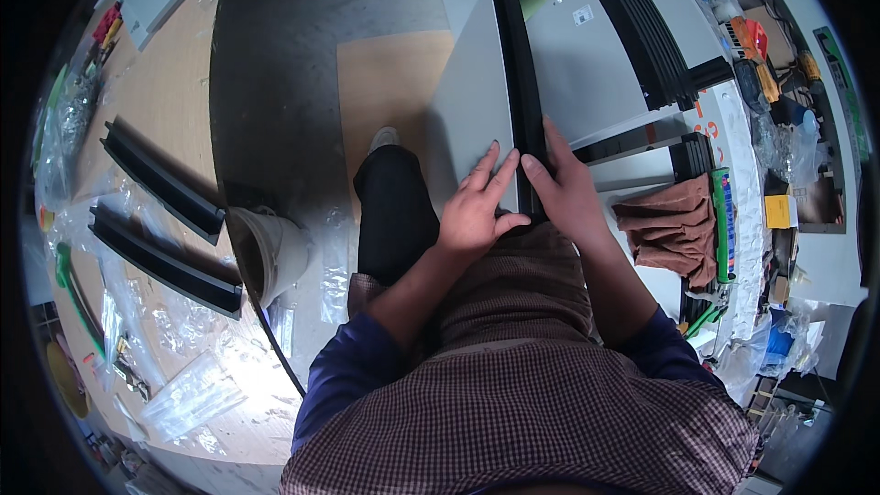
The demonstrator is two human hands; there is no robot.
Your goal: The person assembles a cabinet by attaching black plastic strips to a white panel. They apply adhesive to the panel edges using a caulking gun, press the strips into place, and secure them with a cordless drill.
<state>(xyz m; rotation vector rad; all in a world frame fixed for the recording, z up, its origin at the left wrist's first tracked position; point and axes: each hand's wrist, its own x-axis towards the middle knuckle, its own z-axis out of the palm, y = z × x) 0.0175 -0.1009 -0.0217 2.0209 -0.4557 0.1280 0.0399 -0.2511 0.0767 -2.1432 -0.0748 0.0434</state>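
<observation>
Both hands at the near end of a long black strip on a grey panel.

The left hand point(477, 206) lies flat with fingers spread on the grey panel point(477, 82), thumb touching the black strip point(516, 64). The right hand point(564, 188) curls loosely over the strip's near end, fingers pressing it. A brown cloth point(674, 229) lies on the desk point(738, 183) just right of that hand.

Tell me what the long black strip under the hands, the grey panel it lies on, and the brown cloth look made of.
Black strip: matte, ridged, uniform profile; probably rubber or plastic trim, hard to tell which. Grey panel: smooth, flat, evenly coloured; likely painted sheet metal or laminate. Brown cloth: soft folds, fuzzy surface; fabric, perhaps towel. Both the left hand and right hand press on the strip.
</observation>
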